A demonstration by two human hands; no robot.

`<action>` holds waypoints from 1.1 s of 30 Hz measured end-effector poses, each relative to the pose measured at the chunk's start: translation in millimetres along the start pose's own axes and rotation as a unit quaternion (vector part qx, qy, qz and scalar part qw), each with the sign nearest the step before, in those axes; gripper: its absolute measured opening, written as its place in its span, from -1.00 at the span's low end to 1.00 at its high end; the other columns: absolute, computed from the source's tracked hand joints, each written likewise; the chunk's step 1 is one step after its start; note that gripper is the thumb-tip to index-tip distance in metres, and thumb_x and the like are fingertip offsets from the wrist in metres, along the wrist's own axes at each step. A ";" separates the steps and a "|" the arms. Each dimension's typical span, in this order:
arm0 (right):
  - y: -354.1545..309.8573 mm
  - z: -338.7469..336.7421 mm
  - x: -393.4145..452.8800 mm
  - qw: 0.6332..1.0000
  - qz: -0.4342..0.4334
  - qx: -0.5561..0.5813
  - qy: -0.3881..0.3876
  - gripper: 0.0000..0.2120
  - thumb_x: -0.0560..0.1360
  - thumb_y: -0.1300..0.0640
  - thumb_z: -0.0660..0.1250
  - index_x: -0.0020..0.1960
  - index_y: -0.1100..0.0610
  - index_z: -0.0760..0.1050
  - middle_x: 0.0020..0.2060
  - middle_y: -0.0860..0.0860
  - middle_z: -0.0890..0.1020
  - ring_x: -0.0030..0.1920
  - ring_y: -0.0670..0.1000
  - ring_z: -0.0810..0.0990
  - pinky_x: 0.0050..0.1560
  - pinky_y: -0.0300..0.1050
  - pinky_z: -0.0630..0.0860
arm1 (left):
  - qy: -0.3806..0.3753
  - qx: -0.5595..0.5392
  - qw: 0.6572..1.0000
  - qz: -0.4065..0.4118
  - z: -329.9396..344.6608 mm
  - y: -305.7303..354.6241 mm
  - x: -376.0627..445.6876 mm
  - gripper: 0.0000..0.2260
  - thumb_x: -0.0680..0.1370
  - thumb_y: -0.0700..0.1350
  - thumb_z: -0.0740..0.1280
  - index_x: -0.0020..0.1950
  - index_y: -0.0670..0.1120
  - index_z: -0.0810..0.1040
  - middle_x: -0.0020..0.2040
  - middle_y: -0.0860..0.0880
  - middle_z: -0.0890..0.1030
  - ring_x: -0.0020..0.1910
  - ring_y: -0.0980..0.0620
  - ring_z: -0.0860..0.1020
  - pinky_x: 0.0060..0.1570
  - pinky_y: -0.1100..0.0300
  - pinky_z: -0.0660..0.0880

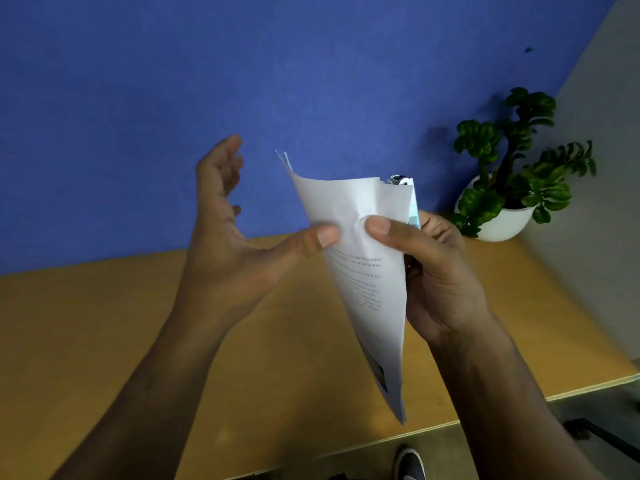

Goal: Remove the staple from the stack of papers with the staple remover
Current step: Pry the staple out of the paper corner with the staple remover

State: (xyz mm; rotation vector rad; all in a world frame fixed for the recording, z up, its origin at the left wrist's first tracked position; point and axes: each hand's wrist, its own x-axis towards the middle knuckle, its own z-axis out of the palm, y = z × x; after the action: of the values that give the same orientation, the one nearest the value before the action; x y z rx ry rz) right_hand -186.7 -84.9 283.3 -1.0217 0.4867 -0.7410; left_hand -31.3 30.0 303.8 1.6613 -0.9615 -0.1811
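A stack of papers point(367, 271) with printed text is held upright in the air above the desk, bent and creased near its top. My right hand point(443, 282) grips it, thumb on the front and fingers behind. A shiny metal part, apparently the staple remover point(400, 180), peeks over the stack's top right corner; the paper hides the rest of it. My left hand point(225, 251) presses its thumb tip against the front sheet, while its fingers stand spread and away from the paper. The staple itself cannot be made out.
A wooden desk point(138, 323) lies below the hands, its front edge running lower right. Behind it rises a blue partition wall point(242, 81). A green plant in a white bowl pot point(502, 223) stands at the desk's back right. A shoe point(410, 462) shows below the edge.
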 end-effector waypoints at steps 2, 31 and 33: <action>1.4 1.2 0.4 1.000 -0.005 0.007 -0.019 -0.68 0.44 0.17 0.49 0.06 0.39 0.60 0.07 0.41 0.63 0.08 0.30 0.60 0.12 0.24 0.43 | -0.010 -0.039 0.998 -0.042 8.2 -4.9 -2.2 0.14 0.09 0.27 0.60 0.56 0.21 0.10 0.56 0.08 0.26 0.52 0.22 0.28 0.48 0.00 0.32; -2.2 -6.5 -0.6 0.999 -0.035 -0.036 0.013 -0.69 0.33 0.12 0.58 -0.11 0.33 0.61 -0.14 0.24 0.68 -0.15 0.15 0.69 -0.07 -0.01 0.50 | -0.027 -0.284 0.946 -0.155 -13.0 -40.3 15.4 -0.56 0.24 -0.18 0.57 0.12 -0.13 0.67 0.06 -0.06 0.76 0.09 -0.05 0.72 -0.04 0.09 0.66; -1.5 -5.0 -1.5 0.999 -0.036 -0.033 0.020 -0.68 0.39 0.16 0.56 -0.11 0.42 0.57 -0.12 0.24 0.71 -0.13 0.16 0.71 0.01 0.14 0.46 | 0.007 -0.250 0.959 -0.132 -12.0 -32.2 11.2 -0.49 0.23 -0.19 0.59 0.18 -0.14 0.63 0.06 -0.03 0.76 0.08 0.00 0.72 -0.03 0.12 0.66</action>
State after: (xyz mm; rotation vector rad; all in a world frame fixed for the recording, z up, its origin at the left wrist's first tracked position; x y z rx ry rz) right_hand -191.5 -87.1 282.5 -1.0932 0.5137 -0.8144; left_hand -1.2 31.9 283.8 1.3073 -0.6116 -0.5458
